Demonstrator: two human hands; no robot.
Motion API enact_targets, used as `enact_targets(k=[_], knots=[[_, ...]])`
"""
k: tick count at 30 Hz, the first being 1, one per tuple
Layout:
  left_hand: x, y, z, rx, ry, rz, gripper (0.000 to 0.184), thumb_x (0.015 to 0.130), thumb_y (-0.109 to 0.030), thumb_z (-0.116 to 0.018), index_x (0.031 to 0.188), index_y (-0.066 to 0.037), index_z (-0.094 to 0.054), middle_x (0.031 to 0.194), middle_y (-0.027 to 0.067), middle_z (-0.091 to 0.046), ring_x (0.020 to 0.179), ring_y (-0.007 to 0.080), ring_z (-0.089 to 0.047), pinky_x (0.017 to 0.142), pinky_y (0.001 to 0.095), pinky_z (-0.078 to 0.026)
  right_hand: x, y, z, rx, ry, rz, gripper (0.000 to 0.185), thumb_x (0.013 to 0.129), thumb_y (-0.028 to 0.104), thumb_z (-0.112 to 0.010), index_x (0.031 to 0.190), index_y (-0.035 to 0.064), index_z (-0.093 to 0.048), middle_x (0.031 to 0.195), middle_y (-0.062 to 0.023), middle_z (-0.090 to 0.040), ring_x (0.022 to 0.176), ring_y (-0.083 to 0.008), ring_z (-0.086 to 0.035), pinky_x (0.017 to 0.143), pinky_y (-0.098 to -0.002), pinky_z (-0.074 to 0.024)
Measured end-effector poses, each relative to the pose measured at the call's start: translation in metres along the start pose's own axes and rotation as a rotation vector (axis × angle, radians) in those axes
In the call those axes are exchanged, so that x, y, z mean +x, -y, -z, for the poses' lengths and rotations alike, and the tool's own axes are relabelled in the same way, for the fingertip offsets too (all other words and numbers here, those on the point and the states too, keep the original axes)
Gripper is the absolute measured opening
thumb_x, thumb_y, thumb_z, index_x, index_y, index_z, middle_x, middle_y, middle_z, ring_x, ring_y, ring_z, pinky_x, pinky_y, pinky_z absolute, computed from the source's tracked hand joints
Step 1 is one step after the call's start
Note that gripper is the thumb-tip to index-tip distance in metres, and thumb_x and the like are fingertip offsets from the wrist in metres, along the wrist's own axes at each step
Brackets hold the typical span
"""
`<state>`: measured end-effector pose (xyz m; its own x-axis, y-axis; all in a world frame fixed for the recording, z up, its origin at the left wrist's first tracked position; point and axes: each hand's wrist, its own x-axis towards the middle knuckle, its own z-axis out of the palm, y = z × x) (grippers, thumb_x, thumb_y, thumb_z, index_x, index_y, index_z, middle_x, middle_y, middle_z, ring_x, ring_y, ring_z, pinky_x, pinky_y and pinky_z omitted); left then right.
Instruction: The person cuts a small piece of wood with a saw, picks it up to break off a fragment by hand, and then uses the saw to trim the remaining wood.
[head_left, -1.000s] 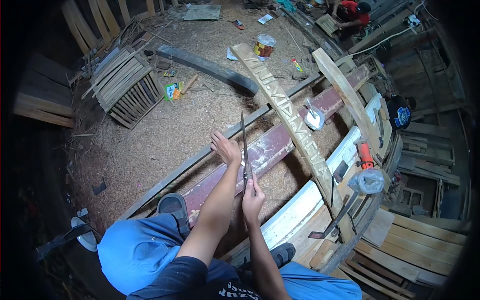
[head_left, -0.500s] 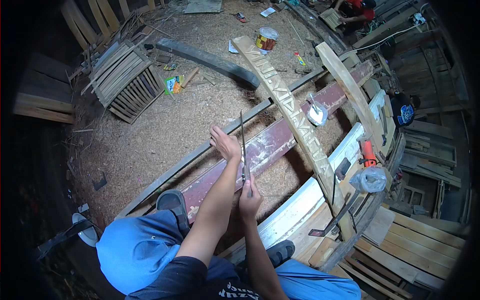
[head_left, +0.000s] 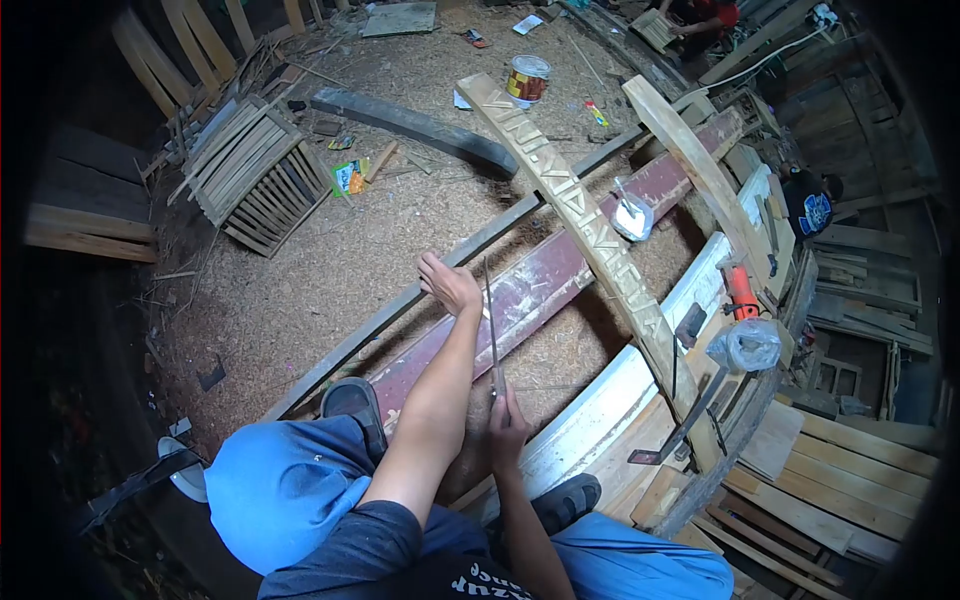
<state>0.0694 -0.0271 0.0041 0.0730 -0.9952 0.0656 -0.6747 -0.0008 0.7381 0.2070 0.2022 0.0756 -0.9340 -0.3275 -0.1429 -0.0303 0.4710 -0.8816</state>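
My left hand [head_left: 452, 286] is closed beside the long narrow wooden beam [head_left: 400, 300]; its curled fingers hide what they hold, and a small pale tip shows below the palm. Just right of it runs a thin, long, dark saw-like blade [head_left: 491, 330], pointing away from me. My right hand [head_left: 508, 422], nearer my body, is wrapped round the handle end of this tool. Beneath the blade lies a worn maroon plank [head_left: 530, 290].
A carved board [head_left: 590, 235] crosses the beams. Around it are a bag of white material [head_left: 631, 217], an orange power tool [head_left: 740, 291], a paint can [head_left: 527, 78] and a slatted wooden crate [head_left: 262, 180]. Two other people [head_left: 808, 205] [head_left: 700, 20] are farther off.
My right hand has drawn back toward my body, and the blade has come back with it. My left hand stays in nearly the same place. The view has shifted slightly.
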Motion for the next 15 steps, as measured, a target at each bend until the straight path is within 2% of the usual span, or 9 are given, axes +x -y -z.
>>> enact_targets(k=[4, 6, 9, 10, 12, 14, 15], knots=[[0.002, -0.001, -0.001, 0.033, -0.023, 0.038, 0.043, 0.075, 0.007, -0.061, 0.115, -0.004, -0.049, 0.122, 0.0141, -0.052, 0.121, 0.0350, -0.053, 0.099, 0.0480, -0.040, -0.006, 0.008, 0.009, 0.017, -0.065, 0.081, 0.039, 0.107, 0.014, -0.054, 0.137, -0.0088, -0.061, 0.121, -0.0240, -0.074, 0.109, -0.0271, -0.073, 0.093, -0.0345, -0.0554], [0.002, -0.001, -0.002, -0.022, -0.015, 0.048, 0.045, 0.074, 0.008, -0.060, 0.115, -0.004, -0.046, 0.118, 0.0162, -0.052, 0.118, 0.0365, -0.054, 0.103, 0.0500, -0.038, -0.009, 0.016, 0.007, 0.109, -0.156, -0.002, 0.038, 0.106, 0.013, -0.056, 0.136, -0.0081, -0.063, 0.116, -0.0213, -0.075, 0.104, -0.0217, -0.072, 0.091, -0.0327, -0.0552], [-0.003, 0.003, 0.001, -0.112, -0.047, -0.050, 0.044, 0.072, 0.010, -0.058, 0.113, -0.003, -0.046, 0.116, 0.0163, -0.050, 0.112, 0.0376, -0.054, 0.099, 0.0495, -0.039, 0.016, 0.020, 0.001, 0.142, -0.138, 0.040, 0.038, 0.105, 0.014, -0.058, 0.135, -0.0085, -0.063, 0.114, -0.0198, -0.076, 0.102, -0.0198, -0.071, 0.090, -0.0314, -0.0545], [-0.002, 0.003, 0.003, -0.189, -0.048, -0.030, 0.043, 0.071, 0.012, -0.054, 0.111, -0.002, -0.046, 0.117, 0.0168, -0.048, 0.111, 0.0371, -0.053, 0.098, 0.0467, -0.039, 0.024, 0.021, 0.001, 0.142, -0.139, 0.045, 0.038, 0.105, 0.014, -0.058, 0.135, -0.0085, -0.063, 0.114, -0.0198, -0.076, 0.102, -0.0198, -0.071, 0.090, -0.0314, -0.0545], [-0.001, 0.001, 0.009, -0.269, -0.055, -0.015, 0.043, 0.070, 0.015, -0.051, 0.110, 0.000, -0.045, 0.117, 0.0172, -0.047, 0.109, 0.0366, -0.052, 0.097, 0.0440, -0.040, 0.040, 0.025, -0.001, 0.138, -0.101, -0.055, 0.039, 0.106, 0.014, -0.057, 0.138, -0.0084, -0.061, 0.132, -0.0260, -0.068, 0.122, -0.0292, -0.067, 0.103, -0.0375, -0.0507], [-0.005, -0.002, 0.022, -0.616, -0.097, 0.016, 0.047, 0.066, 0.019, -0.043, 0.108, -0.001, -0.045, 0.110, 0.0141, -0.044, 0.093, 0.0283, -0.048, 0.092, 0.0403, -0.041, 0.055, 0.034, -0.002, 0.091, -0.132, 0.022, 0.040, 0.106, 0.017, -0.058, 0.138, -0.0071, -0.061, 0.131, -0.0267, -0.068, 0.122, -0.0302, -0.067, 0.103, -0.0381, -0.0503], [-0.004, 0.004, 0.020, -0.573, -0.136, -0.038, 0.047, 0.065, 0.020, -0.039, 0.107, -0.001, -0.044, 0.110, 0.0135, -0.043, 0.092, 0.0252, -0.047, 0.092, 0.0378, -0.040, 0.063, 0.036, -0.003, 0.073, -0.134, 0.056, 0.040, 0.106, 0.018, -0.058, 0.138, -0.0049, -0.062, 0.128, -0.0276, -0.070, 0.118, -0.0308, -0.069, 0.100, -0.0388, -0.0519]])
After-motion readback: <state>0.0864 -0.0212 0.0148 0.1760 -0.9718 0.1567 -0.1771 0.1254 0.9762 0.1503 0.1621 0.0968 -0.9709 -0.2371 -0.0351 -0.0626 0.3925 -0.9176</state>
